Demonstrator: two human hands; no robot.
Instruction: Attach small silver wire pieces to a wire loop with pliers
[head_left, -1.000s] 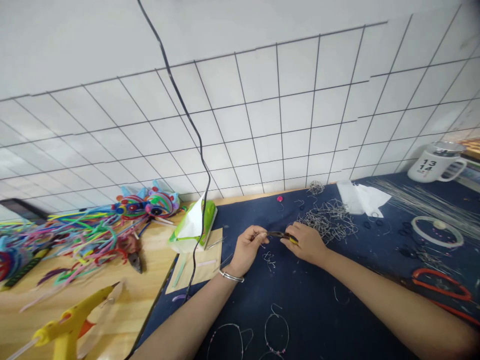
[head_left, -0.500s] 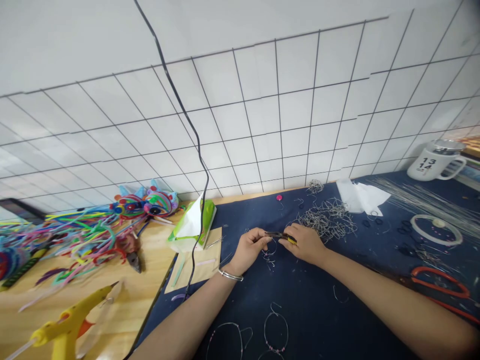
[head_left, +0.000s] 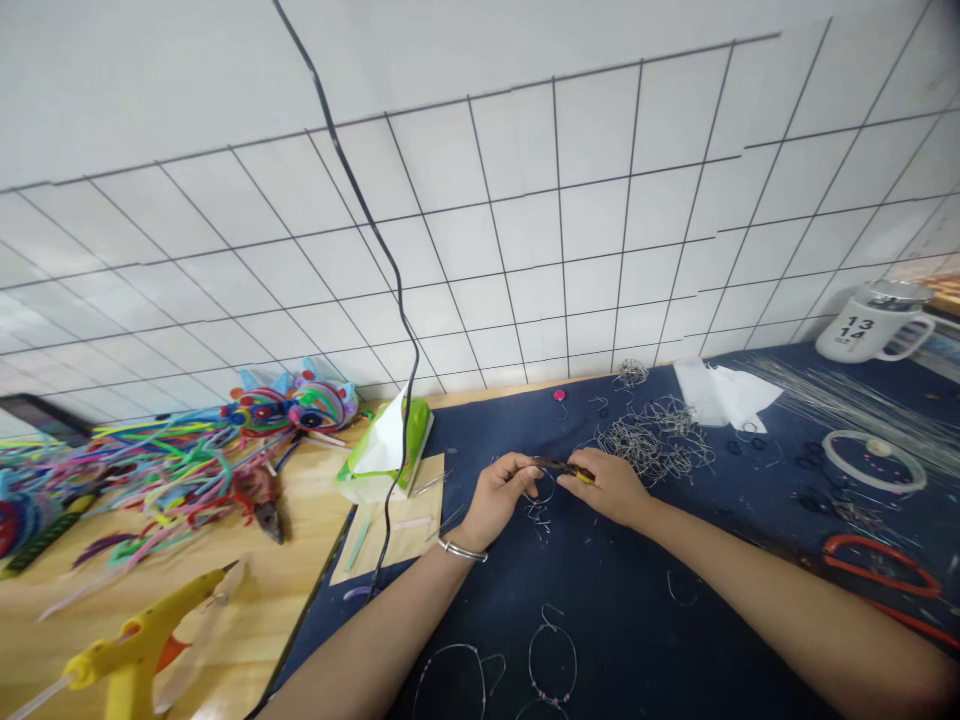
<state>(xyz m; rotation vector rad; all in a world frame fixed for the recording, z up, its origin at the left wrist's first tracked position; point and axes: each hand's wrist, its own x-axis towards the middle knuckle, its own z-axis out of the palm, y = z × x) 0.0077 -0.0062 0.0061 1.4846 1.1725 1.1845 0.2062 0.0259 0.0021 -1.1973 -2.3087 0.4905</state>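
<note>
My right hand [head_left: 606, 484] is wrapped round a pair of pliers [head_left: 559, 465] with dark jaws and yellow-and-black handles. The jaws point left and meet the fingertips of my left hand [head_left: 504, 492], which pinches a thin wire loop [head_left: 551, 488]. Part of that loop curves below the jaws; the rest is hidden by my fingers. Short wire bits [head_left: 538, 516] lie on the dark blue mat just under the hands. Nearer to me rest a beaded wire ring [head_left: 553, 665] and another wire ring [head_left: 452, 650].
A tangled wire pile [head_left: 660, 438] lies beyond my right hand. To the left are a tissue pack [head_left: 390, 450], a yellow glue gun [head_left: 142, 630] and colourful pipe cleaners [head_left: 172, 480]. On the right are a white mug [head_left: 862, 325], a clear ring-shaped coil [head_left: 874, 462] and red-handled scissors [head_left: 881, 567]. A black cable [head_left: 375, 225] hangs in front.
A small wire loop now shows below the plier jaws, between the hands, where it was not visible a second ago. Both hands stay in nearly the same place.
</note>
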